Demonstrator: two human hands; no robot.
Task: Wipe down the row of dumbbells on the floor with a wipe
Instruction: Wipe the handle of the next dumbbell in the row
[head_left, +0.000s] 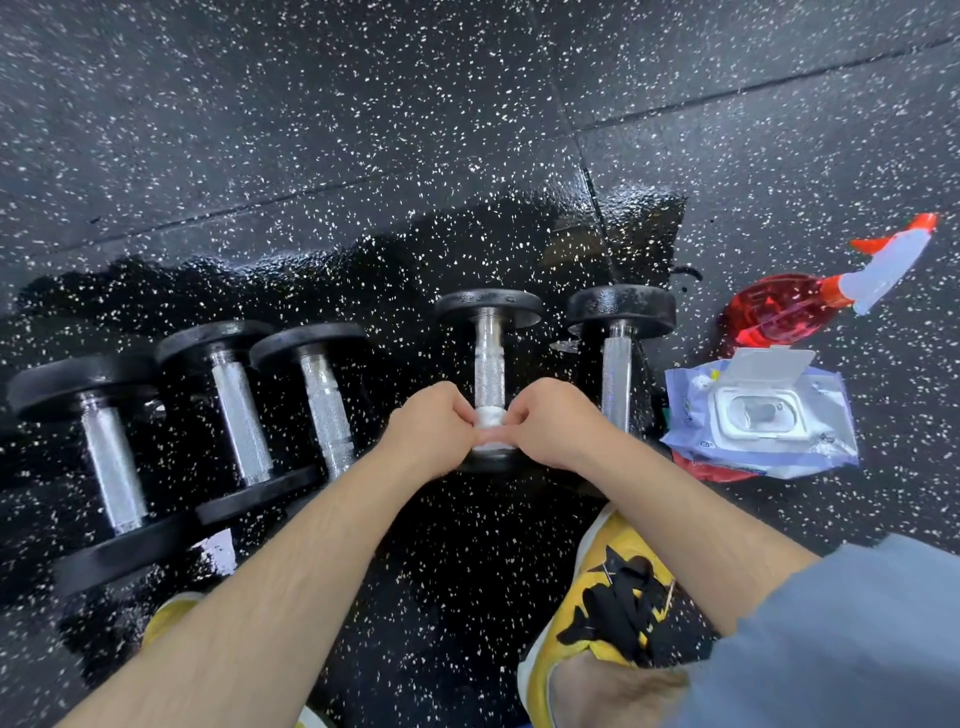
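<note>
Bare forearms (291, 561) reach to the fourth-from-left black-ended, steel-handled dumbbell (489, 348) in the row on the speckled rubber floor (363, 104), where left hand (431, 423) and right hand (553, 423) each pinch in their grip a white wipe (491, 415) wrapped round its near handle end, seemingly to scrub all round.

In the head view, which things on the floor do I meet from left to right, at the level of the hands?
First black steel-handled dumbbell → second dumbbell → third dumbbell → left hand → white wipe on the fourth dumbbell → right hand → fifth dumbbell → open pale-blue wipes pack.
</note>
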